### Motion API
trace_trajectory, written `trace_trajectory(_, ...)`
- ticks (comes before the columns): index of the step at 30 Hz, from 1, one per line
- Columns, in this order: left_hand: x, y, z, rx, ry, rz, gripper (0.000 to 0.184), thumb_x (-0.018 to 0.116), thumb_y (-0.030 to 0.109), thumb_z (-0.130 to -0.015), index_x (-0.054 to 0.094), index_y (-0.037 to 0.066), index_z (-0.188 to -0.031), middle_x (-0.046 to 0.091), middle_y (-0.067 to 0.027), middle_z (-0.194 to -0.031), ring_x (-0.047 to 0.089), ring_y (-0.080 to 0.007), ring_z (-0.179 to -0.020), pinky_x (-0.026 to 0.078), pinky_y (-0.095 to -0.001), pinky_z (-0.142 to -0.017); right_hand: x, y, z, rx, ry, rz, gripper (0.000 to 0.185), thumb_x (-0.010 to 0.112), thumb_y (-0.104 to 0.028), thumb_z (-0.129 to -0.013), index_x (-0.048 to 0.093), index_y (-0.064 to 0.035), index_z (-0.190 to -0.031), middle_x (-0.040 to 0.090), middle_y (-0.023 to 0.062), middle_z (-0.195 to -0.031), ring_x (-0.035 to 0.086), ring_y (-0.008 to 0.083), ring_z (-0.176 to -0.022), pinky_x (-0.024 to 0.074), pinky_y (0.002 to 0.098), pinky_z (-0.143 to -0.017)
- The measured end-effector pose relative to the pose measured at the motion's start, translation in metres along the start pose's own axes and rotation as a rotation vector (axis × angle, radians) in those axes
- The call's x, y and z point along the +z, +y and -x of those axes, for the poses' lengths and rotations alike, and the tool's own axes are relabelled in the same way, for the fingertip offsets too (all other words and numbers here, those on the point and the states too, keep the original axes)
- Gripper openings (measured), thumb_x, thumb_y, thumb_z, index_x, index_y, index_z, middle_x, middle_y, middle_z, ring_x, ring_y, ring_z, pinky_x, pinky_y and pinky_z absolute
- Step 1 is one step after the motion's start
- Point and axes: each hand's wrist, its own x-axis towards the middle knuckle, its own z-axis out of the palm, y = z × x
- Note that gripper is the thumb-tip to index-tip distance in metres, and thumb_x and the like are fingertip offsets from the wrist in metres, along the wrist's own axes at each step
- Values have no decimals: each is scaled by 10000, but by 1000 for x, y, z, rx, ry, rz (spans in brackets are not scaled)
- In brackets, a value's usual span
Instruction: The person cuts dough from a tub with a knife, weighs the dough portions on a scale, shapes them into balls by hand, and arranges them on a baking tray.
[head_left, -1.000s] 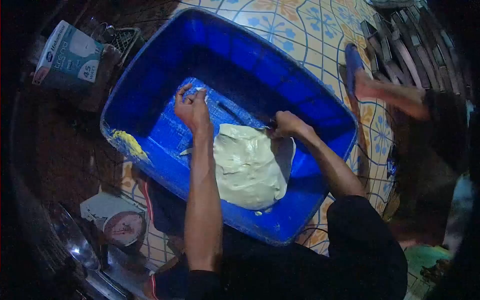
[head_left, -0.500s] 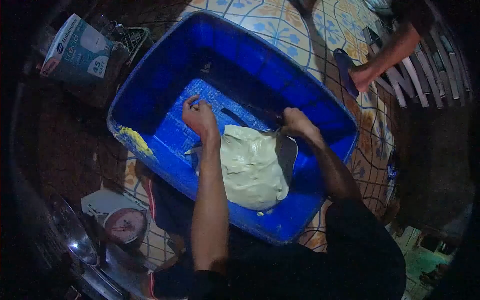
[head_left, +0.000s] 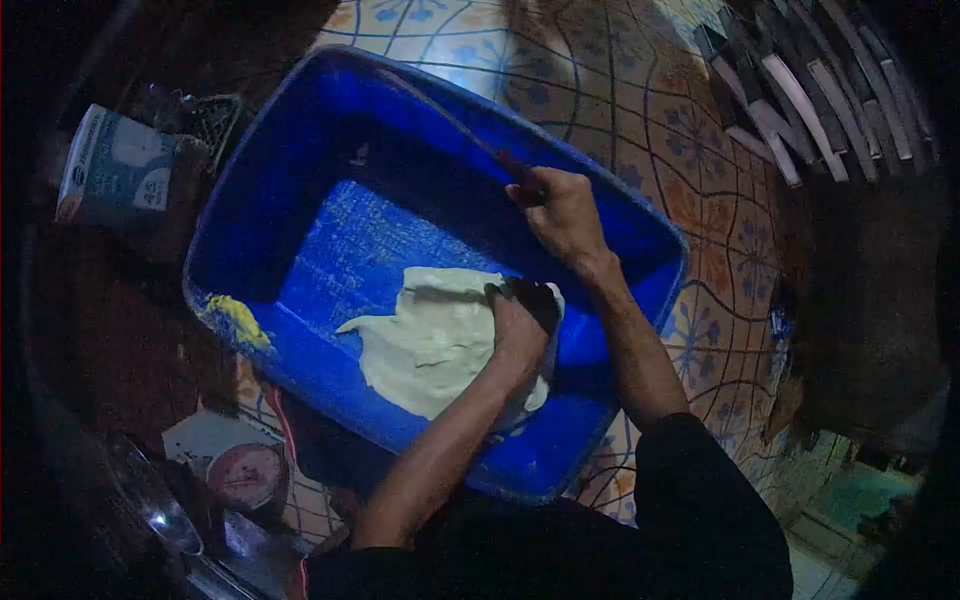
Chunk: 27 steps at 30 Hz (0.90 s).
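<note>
A pale, soft mass of dough (head_left: pixel 430 340) lies on the floor of a large blue plastic tub (head_left: pixel 590 375), with a thin tongue of it pointing left. My left hand (head_left: pixel 522 318) is on the dough's right part, its fingers curled at the upper right edge and partly lost in shadow. Above and to the right, my right hand (head_left: pixel 565 215) is closed around the dark reddish handle of a long, thin-bladed knife (head_left: pixel 440 112). The blade points up and left along the tub's far wall, clear of the dough.
Yellow residue (head_left: pixel 238 322) clings to the tub's left rim. A dial scale (head_left: pixel 245 472) and a shiny metal pan (head_left: pixel 165 500) are at lower left. A printed carton (head_left: pixel 118 165) stands at upper left. Metal slats (head_left: pixel 800 100) lie on the tiled floor (head_left: pixel 690 200) at upper right.
My right hand has lifted the knife off the dough's edge toward the far wall. My left hand has moved right onto the dough, which spreads further left. Another person's foot has left view.
</note>
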Motion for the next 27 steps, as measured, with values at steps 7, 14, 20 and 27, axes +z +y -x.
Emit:
trace_trajectory(7, -40, 33, 11, 112, -362, -96, 261, 541, 187, -788, 629, 34, -979, 614, -161, -1003, 577, -314, -947, 349, -527, -913, 1, 7, -2, -46, -52, -81, 222, 644, -10, -628, 610, 21, -845, 615, 224, -817, 610, 389, -810, 480, 436, -711)
trace_trajectory(14, 5, 47, 20, 70, -384, -327, 389, 495, 232, -854, 572, 92, -1209, 540, -132, -1225, 383, -345, -1244, 175, -672, -1008, 2, 0, 2, -53, -39, -134, 238, 634, -16, -635, 602, 20, -868, 603, 235, -809, 599, 401, -789, 474, 447, -702)
trace_trajectory(20, -40, -1, 32, 232, -721, 95, 219, 717, 217, -660, 697, 168, -873, 676, -77, -883, 619, -285, -932, 385, -585, -872, 7, 9, 1, -117, -61, -87, 180, 609, -13, -674, 604, 23, -850, 611, 201, -772, 610, 340, -728, 475, 400, -675)
trace_trajectory(27, -196, -186, 89, -541, -67, 706, 476, 782, 122, -621, 594, 33, -1049, 621, -160, -1030, 589, -224, -955, 469, -374, -853, 6, -5, 5, -89, -58, -90, 145, 608, -21, -743, 613, 20, -882, 612, 178, -730, 615, 243, -654, 464, 332, -618)
